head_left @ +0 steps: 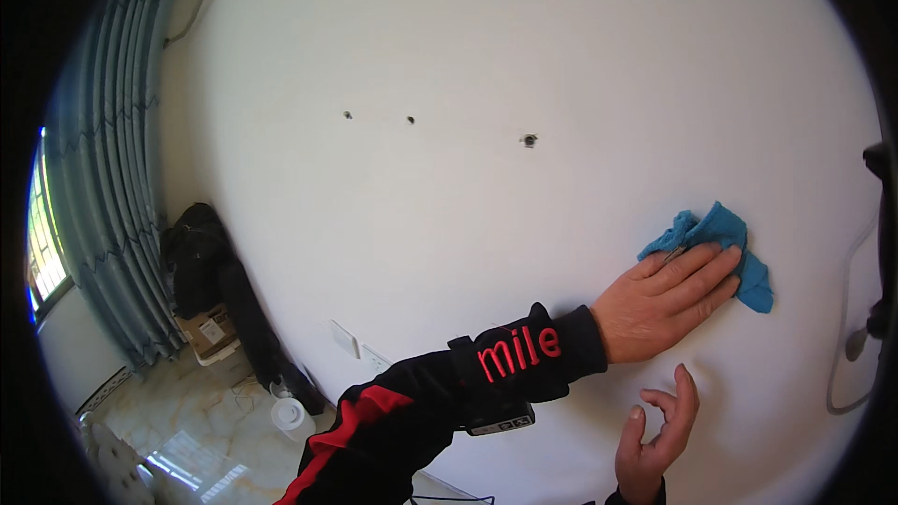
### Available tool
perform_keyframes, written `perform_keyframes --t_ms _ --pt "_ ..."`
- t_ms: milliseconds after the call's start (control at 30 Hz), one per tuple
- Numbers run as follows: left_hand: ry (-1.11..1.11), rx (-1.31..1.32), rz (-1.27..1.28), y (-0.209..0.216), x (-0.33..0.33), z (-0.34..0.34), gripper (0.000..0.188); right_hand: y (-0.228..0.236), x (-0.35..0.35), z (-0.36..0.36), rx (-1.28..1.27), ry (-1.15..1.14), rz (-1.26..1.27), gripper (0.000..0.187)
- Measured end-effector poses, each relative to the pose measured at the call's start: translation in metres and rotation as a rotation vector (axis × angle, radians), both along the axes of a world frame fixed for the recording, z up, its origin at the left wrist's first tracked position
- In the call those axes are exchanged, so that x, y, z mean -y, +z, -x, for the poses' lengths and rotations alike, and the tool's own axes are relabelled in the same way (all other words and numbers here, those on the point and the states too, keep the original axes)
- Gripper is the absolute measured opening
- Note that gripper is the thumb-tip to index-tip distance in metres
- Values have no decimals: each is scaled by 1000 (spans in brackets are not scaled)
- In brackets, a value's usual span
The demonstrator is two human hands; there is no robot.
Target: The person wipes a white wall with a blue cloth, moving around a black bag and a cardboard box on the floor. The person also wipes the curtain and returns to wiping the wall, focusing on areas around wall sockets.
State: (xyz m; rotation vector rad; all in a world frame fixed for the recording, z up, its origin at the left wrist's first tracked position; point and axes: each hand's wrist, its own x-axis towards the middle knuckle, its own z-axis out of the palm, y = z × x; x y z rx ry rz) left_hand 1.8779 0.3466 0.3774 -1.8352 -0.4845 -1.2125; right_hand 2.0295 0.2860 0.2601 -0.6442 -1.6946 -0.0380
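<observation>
My left hand (pixel 655 309) presses a crumpled blue cloth (pixel 725 229) against the white wall (pixel 449 215). Its fingers lie extended over the cloth, whose corners stick out above and to the right. A small metallic bit shows by the upper finger; I cannot make out what it is. Lower down, my right hand (pixel 659 440) is raised close to the wall with nothing in it, thumb and half-bent fingers apart. Left of the cloth, the wall has a larger hole (pixel 529 141) and two smaller ones, one of them a dark hole (pixel 410 120).
A wall socket plate (pixel 344 339) sits low on the wall. Pleated curtains (pixel 112 159) hang at the left beside a window (pixel 44 234). Dark bags (pixel 196 262) lean there above a cardboard box (pixel 208 329). A white round container (pixel 292 416) stands on the floor. A cable (pixel 835 374) hangs at right.
</observation>
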Motion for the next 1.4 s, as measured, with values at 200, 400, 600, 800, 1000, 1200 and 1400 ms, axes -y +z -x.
perform_keyframes --t_ms 200,400,600,800,1000,1200,1400 --pt "64 51 -33 20 3 -10 46 1 9 -25 55 -51 -98 43" --pt "86 140 -49 45 1 109 55 -15 10 45 147 -23 -26 45" --pt "153 300 -88 47 22 254 55 -36 11 158 286 50 -47 47" --pt "219 374 -138 42 30 374 55 -47 26 226 406 152 101 48" --pt "353 578 -107 35 41 446 46 -54 43 250 437 176 117 40" --pt "272 696 -100 31 22 447 42 -52 38 241 506 216 140 34" --pt "319 553 -138 52 19 418 50 -30 30 269 571 277 177 31"
